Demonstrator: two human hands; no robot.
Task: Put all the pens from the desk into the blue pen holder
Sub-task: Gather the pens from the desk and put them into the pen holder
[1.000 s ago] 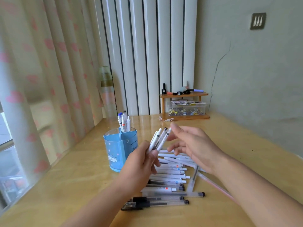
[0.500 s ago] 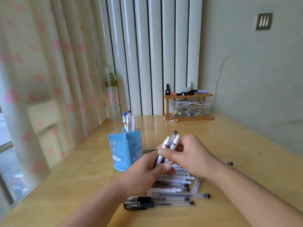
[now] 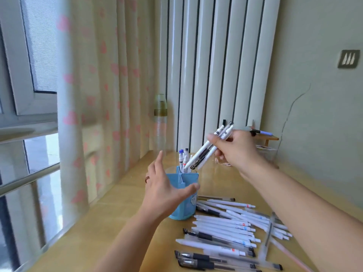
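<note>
The blue pen holder (image 3: pixel 191 178) stands on the wooden desk (image 3: pixel 121 209) with several pens upright in its back compartment. My right hand (image 3: pixel 238 152) grips a small bunch of white and black pens (image 3: pixel 206 151), tilted with their tips just over the holder's rim. My left hand (image 3: pixel 165 188) is spread open against the near left side of the holder, its thumb across the front; nothing is held in it. Several more pens (image 3: pixel 225 228) lie in a loose pile on the desk to the right of the holder.
A clear bottle with a yellowish cap (image 3: pixel 160 122) stands behind the holder by the curtain (image 3: pixel 94 95). A small wooden shelf (image 3: pixel 267 138) with pens sits at the back right against the wall. The window is at left.
The bunch of pens passed from my left hand to my right, which lifted it over the holder. My left hand let go and moved to the holder's side. The view swung left.
</note>
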